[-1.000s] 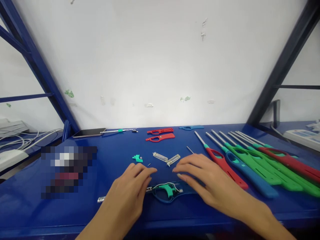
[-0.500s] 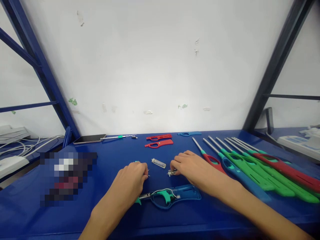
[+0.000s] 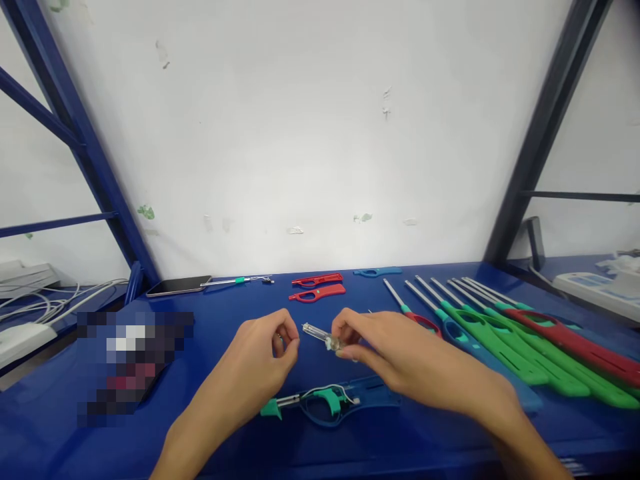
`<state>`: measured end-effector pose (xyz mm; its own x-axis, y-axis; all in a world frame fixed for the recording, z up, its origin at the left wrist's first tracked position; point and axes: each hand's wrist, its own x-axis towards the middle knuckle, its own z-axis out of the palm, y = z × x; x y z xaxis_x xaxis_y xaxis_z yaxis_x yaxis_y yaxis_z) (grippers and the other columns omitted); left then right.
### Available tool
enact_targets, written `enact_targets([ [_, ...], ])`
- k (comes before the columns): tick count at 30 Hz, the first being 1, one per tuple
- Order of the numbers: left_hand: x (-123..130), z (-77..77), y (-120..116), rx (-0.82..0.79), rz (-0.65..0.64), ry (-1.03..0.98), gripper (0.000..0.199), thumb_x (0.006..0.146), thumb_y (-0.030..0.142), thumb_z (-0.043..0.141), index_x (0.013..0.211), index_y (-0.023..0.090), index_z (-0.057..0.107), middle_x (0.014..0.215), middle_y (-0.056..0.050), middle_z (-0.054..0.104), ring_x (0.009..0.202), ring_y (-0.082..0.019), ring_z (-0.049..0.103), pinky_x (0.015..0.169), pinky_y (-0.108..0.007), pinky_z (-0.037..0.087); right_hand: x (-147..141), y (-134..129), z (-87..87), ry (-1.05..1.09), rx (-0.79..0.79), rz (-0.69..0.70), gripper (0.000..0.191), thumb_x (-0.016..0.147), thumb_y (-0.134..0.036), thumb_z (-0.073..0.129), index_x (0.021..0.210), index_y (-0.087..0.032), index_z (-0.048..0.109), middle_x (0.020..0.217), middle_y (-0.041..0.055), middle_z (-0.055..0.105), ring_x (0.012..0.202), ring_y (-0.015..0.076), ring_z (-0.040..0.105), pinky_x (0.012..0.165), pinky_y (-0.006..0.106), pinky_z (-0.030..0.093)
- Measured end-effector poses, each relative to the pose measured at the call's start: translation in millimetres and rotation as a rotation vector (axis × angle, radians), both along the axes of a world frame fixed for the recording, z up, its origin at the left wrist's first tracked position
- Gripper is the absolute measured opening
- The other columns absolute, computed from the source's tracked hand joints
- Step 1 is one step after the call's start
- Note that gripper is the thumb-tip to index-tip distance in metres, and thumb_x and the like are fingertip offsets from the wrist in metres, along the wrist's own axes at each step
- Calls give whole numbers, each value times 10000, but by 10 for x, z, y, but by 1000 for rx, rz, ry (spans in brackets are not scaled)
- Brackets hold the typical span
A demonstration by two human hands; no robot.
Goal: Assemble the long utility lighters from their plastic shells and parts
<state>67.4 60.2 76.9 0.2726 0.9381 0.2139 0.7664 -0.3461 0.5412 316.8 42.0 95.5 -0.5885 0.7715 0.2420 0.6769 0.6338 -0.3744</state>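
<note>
My right hand [image 3: 367, 340] pinches a small clear fitting [image 3: 334, 344] between thumb and fingertips. Just left of it, a clear plastic fuel tank [image 3: 314, 331] lies on the blue table; in this view the fitting overlaps its near end, and I cannot tell whether they touch. To the left, my left hand [image 3: 273, 347] is closed in a pinch, thumb against index finger; whatever it may hold is hidden. Below both hands lies an opened blue gas lighter half [image 3: 325, 417] with a teal trigger [image 3: 330, 402], a white wire and a metal tube.
On the right, several assembled lighters in green [image 3: 515, 353], red and blue lie fanned out. Red handle shells [image 3: 320, 292] and a blue shell [image 3: 380, 272] are at the back. A phone [image 3: 180, 286] and a metal lighter tube [image 3: 225, 283] lie back left, near a blurred packet [image 3: 133, 363].
My right hand has moved slightly left and turned, bringing the small fitting to the tank's near end. The thin metal bit at my left fingertips no longer shows. The view has shifted slightly.
</note>
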Motion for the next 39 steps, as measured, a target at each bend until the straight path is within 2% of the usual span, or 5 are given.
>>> enact_targets([
  [6, 109, 120, -50, -18, -40, -331, 321, 956, 490, 608, 1024, 203, 734, 669, 0, 673, 610, -182, 623, 548, -270, 456, -25, -8, -27, 64, -102, 4, 65, 1082, -289, 641, 1146, -281, 641, 1046, -27, 788, 988, 210, 730, 843, 330, 478],
  [9, 143, 101, -49, -56, -89, -555, 303, 923, 479, 705, 963, 184, 766, 636, -8, 694, 546, -151, 576, 524, -254, 441, -18, -4, -26, 103, -84, 3, 91, 1063, -255, 664, 1149, -278, 642, 1048, -25, 787, 975, 201, 732, 843, 326, 480],
  [14, 172, 67, -30, -98, -145, -732, 281, 889, 443, 774, 943, 167, 776, 645, -34, 739, 514, -134, 570, 495, -232, 450, -29, 8, -21, 180, -3, 38, 65, 1054, -251, 669, 1113, -267, 647, 983, -39, 752, 888, 166, 706, 807, 300, 486],
  [26, 141, 116, -63, -154, -171, -716, 267, 878, 431, 824, 917, 168, 808, 645, -1, 682, 599, -126, 574, 564, -215, 450, -24, 25, -31, 277, 112, 91, 104, 1083, -178, 623, 1142, -253, 664, 1110, -15, 762, 975, 160, 706, 894, 274, 513],
  [39, 160, 93, -101, 20, -184, -639, 160, 935, 358, 761, 911, 205, 805, 678, 2, 693, 624, -151, 634, 582, -244, 491, -7, 55, -67, 247, 168, 98, 195, 1119, -183, 527, 1236, -255, 665, 1199, 25, 769, 1066, 192, 722, 941, 323, 537],
])
